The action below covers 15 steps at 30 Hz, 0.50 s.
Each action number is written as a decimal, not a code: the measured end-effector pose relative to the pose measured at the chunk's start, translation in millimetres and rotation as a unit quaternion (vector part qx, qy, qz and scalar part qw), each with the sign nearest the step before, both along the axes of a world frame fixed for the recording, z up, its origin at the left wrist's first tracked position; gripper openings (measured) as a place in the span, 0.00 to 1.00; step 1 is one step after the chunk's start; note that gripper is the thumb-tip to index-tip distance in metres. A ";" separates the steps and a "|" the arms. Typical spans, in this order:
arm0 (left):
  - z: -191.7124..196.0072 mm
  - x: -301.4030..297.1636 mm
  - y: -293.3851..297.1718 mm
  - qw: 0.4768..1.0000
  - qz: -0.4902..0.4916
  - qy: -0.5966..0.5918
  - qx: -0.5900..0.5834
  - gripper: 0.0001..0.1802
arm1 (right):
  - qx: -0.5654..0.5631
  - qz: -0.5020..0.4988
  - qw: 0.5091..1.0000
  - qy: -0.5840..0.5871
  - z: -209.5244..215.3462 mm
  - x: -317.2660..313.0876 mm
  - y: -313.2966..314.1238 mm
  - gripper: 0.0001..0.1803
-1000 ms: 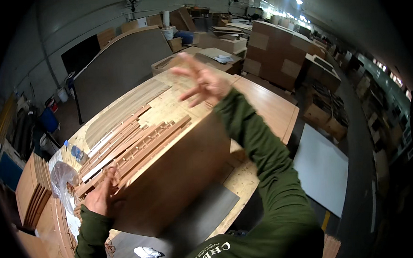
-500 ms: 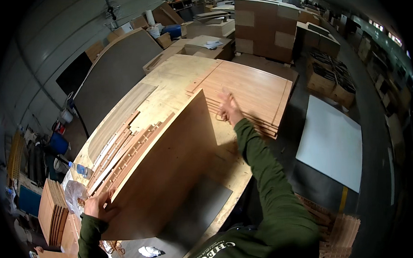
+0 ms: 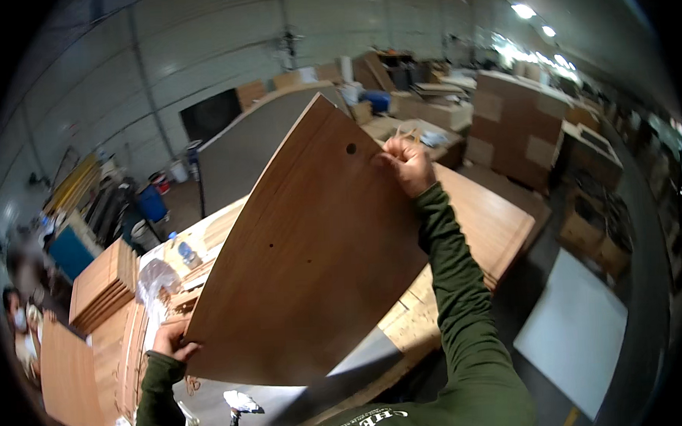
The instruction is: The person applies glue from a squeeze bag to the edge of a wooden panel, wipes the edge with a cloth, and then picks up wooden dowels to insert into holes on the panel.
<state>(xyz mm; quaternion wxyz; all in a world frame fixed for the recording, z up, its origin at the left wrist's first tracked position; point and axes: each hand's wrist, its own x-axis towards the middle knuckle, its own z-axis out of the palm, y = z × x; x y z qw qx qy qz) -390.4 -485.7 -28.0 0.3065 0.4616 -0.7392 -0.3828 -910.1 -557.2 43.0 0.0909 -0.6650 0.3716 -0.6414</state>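
Note:
A large brown wood panel [image 3: 306,275] is tilted up in front of me, with a dark round hole near its upper right edge and two small holes lower down. My left hand [image 3: 173,341] grips its lower left corner, thumb on the near face. At the upper right edge, my right hand [image 3: 407,166] is closed on the panel, fingertips against the edge. A thin tan loop shows just behind the right fingers; its kind is unclear. Under the panel lies a grey sheet [image 3: 362,357] on the worktable [image 3: 407,324].
Stacked wood panels [image 3: 486,214] lie at the table's right. A hammer with a white-wrapped head [image 3: 241,401] rests near me. Left are wood strips, a plastic bag [image 3: 157,278], a bottle [image 3: 184,252] and more panels [image 3: 100,284]. Another person [image 3: 28,326] holds a board far left. A white sheet [image 3: 578,332] lies right.
The panel has been lifted and turned so its broad face is toward me. My right hand, formerly open over the stacked panels, now grips the edge. The view has swung left and up.

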 end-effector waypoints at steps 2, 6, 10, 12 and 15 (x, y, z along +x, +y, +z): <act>-34.8 25.5 -2.4 0.999 0.009 0.029 0.029 0.16 | -0.021 0.005 0.998 0.063 63.1 43.2 24.3 0.21; -49.3 16.8 5.7 0.997 -0.001 -0.076 -0.014 0.17 | -0.062 -0.090 0.966 0.235 122.2 120.4 48.9 0.32; -20.6 53.0 -2.1 0.958 0.024 0.285 -0.009 0.20 | -0.167 -0.062 0.929 0.325 117.0 196.5 66.7 0.30; 28.3 52.9 17.7 0.972 0.052 0.230 -0.012 0.19 | -0.159 -0.064 0.902 0.396 98.4 213.3 63.8 0.27; 69.7 60.0 29.3 0.989 0.047 0.115 -0.080 0.13 | -0.101 -0.106 0.903 0.403 80.5 222.6 56.2 0.29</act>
